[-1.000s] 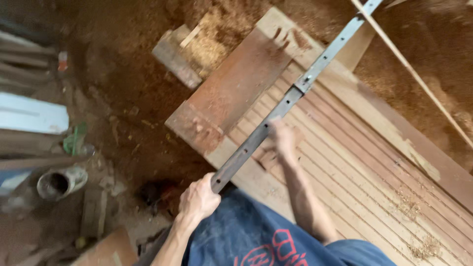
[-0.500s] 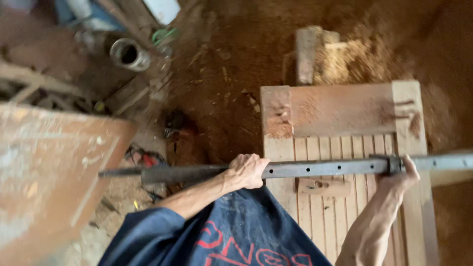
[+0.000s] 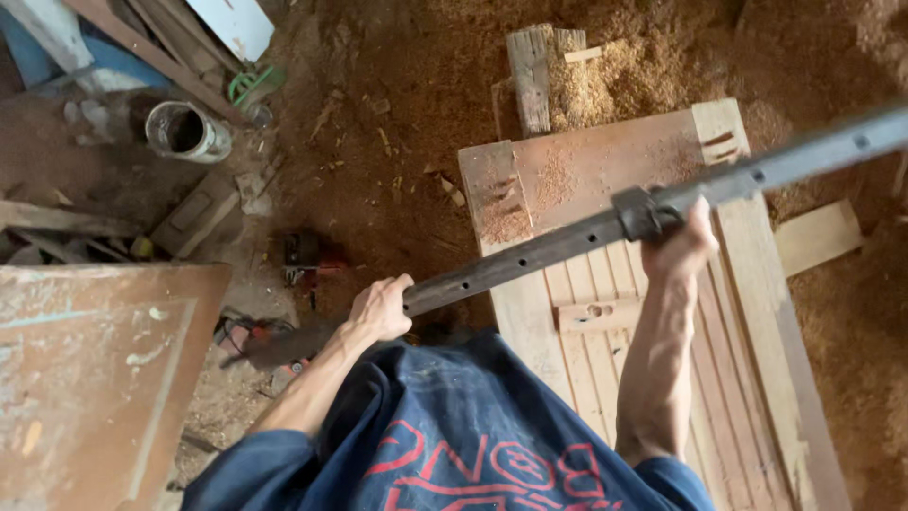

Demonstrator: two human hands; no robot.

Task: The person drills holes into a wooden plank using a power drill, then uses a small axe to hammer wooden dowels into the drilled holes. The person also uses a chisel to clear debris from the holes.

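I hold a long dark metal bar clamp point(image 3: 530, 257) across my body, above a slatted wooden door panel point(image 3: 624, 180) lying flat. My left hand point(image 3: 380, 308) grips the bar near its lower left end. My right hand point(image 3: 683, 242) grips it further up, just beside the sliding jaw block point(image 3: 639, 212). The bar runs up to the right and out of view. A small wood block point(image 3: 591, 312) lies on the slats under the bar.
Sawdust covers the ground around the panel. A short timber post point(image 3: 530, 76) stands behind it. A metal can point(image 3: 187, 132), scrap boards and a red tool point(image 3: 307, 257) lie at left. A worn painted board point(image 3: 95, 369) fills the lower left.
The bar has swung from level to slanting up to the right. My view has shifted, and both hands keep their grip on the bar.
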